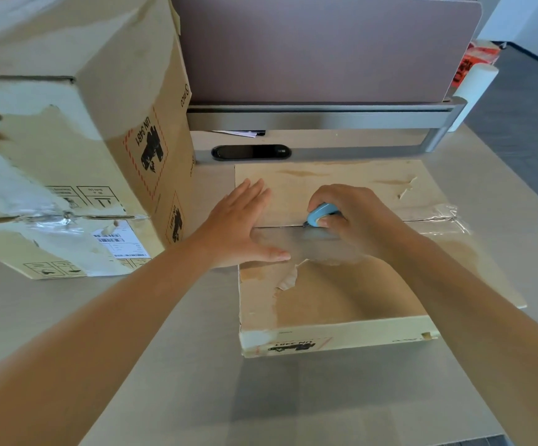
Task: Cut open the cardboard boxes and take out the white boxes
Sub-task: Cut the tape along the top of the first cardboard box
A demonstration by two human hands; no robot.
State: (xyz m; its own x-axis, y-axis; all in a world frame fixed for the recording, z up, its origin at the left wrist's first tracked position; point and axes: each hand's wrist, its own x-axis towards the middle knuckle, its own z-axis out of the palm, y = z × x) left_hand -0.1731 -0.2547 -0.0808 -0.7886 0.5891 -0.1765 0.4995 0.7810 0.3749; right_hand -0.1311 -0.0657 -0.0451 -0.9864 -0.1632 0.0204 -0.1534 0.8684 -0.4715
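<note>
Cutting in progress: right hand curls round a light blue cutter, its tip on the centre seam of the flat cardboard box.
Left hand: left hand lies flat with fingers straight, pressing the box lid just left of the cutter, thumb stretched along the clear tape.
Flat cardboard box: lies on the surface directly before the person; flaps closed, seam runs left to right; top paper torn and peeled in patches; a UN 3481 label on its near side wall.
Contents of flat box: not visible; lid closed, no white boxes seen.
Tape remnant: crumpled clear tape at the right end of the seam.
Tall cardboard box: tall cardboard box stands at left, well apart from the hands; closed, taped, scuffed, bearing UN 3481 marks and a white shipping label.
Contents of tall box: hidden; its upper and left parts cut off by the frame edge.
Behind: a desk divider panel and a dark oval slot in the surface.
Hard to make out: the cutter blade, covered by the fingers; a red-and-white item at far right, blurred.
</note>
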